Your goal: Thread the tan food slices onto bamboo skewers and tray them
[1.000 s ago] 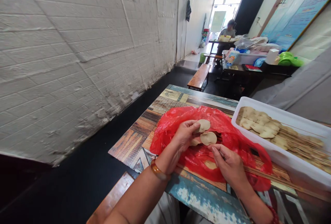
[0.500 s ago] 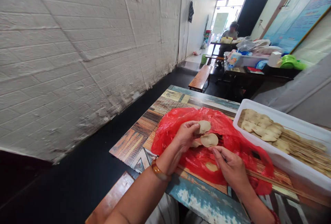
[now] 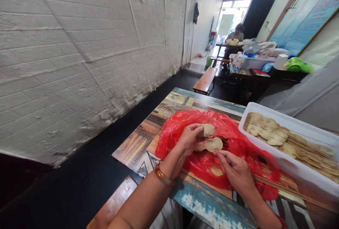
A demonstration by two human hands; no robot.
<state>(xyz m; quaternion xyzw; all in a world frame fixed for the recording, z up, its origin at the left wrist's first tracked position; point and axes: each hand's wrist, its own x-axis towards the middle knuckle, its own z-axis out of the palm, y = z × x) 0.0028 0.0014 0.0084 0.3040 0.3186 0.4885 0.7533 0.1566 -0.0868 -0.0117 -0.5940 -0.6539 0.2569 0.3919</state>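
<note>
My left hand (image 3: 191, 138) pinches a thin, round beige slice (image 3: 208, 130) between thumb and fingers, above a red plastic bag (image 3: 174, 126). A second beige slice (image 3: 214, 144) hangs just below it, and a short bit of thin stick shows between the two. At the lower edge of that second slice, my right hand (image 3: 234, 167) has thumb and fingers closed on a thin skewer, mostly hidden by the hand. Another slice (image 3: 217, 170) lies in the bag's opening. An amber bangle (image 3: 162, 175) circles my left wrist.
A white plastic tray (image 3: 250, 110) on the right holds several skewered beige slices (image 3: 267, 128). Loose sticks (image 3: 288, 188) lie on the wood-patterned table (image 3: 143, 130). Beyond are a bench (image 3: 206, 79), a cluttered table and a seated person (image 3: 235, 35). A brick-patterned wall stands at left.
Both slices have shifted very slightly left in my hands. My grip looks the same, and the bag and tray stay in place.
</note>
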